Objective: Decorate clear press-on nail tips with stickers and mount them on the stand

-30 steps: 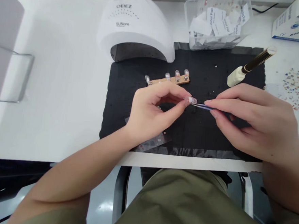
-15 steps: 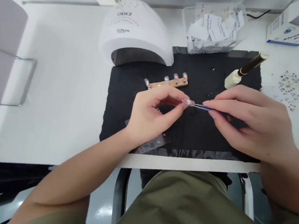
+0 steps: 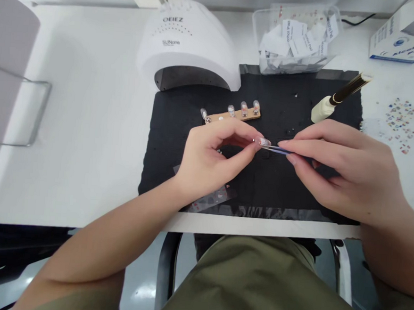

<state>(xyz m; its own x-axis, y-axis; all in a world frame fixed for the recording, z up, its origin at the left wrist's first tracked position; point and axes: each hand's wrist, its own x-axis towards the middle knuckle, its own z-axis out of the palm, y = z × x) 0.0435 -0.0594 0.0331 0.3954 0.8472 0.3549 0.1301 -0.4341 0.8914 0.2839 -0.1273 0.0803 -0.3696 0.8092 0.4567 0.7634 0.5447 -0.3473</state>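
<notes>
Between thumb and fingertips, my left hand [image 3: 216,153] pinches a decorated false nail [image 3: 264,142], its clear tip pointing right. My right hand [image 3: 351,167] grips a pair of tweezers [image 3: 280,151] with bluish-purple arms. Their points are at the lower edge of the nail; whether they hold a tiny piece is too small to tell. Behind my left hand, a wooden strip [image 3: 236,115] carries several more false nails [image 3: 244,109], partly hidden by that hand. A clear sticker sheet [image 3: 213,199] with small motifs lies under my left wrist on the black mat [image 3: 272,188].
A white nail lamp [image 3: 197,36] stands at the back left. Behind the mat sits a clear bin [image 3: 287,64] of alcohol pad packets, with an alcohol pads box [image 3: 395,45] to its right. A polish bottle [image 3: 323,110] stands near my right hand, beside scattered rhinestones [image 3: 403,119].
The tweezers have shifted slightly left and down, from the nail's tip to its lower edge. My right hand has moved a little left with them. My left hand is almost still.
</notes>
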